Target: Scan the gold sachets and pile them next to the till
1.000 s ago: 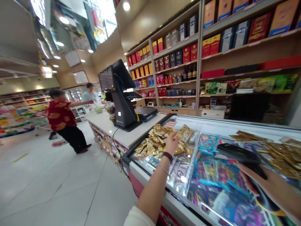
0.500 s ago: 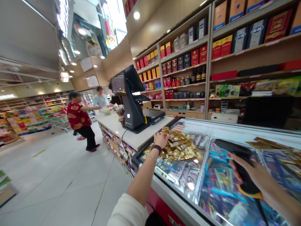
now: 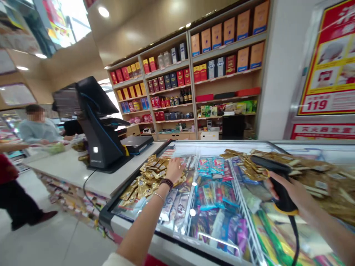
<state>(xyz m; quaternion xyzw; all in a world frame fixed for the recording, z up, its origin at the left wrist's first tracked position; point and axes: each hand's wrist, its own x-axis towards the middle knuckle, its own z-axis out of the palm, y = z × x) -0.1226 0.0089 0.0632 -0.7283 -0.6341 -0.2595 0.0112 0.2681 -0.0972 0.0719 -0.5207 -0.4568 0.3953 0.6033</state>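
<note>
My right hand [image 3: 288, 190] is wrapped round the grip of a black barcode scanner [image 3: 280, 181] with a yellow-orange band at its base and a cable hanging down. The scanner's head points left, above gold packets [image 3: 318, 177] spread on the right of the freezer's glass lid. My left hand [image 3: 174, 170], with a beaded bracelet at the wrist, hovers at the right edge of another pile of gold packets [image 3: 152, 175] on the left of the glass. Its fingers reach forward, slightly bent, and no packet shows in them.
Under the glass of the chest freezer [image 3: 180, 232] lie colourful ice-cream packs [image 3: 212, 195] between white wire dividers. To the left stands a counter [image 3: 69, 162] with a checkout screen [image 3: 97, 122] and a flat scale [image 3: 137, 144]. A person [image 3: 39, 127] stands behind it. Boxed goods fill the shelves [image 3: 172, 77] behind.
The view has turned right, bringing the right-hand gold packets and a wall poster into sight. My left hand has moved from the left pile's far-left side to its right edge. The scanner stays in my right hand.
</note>
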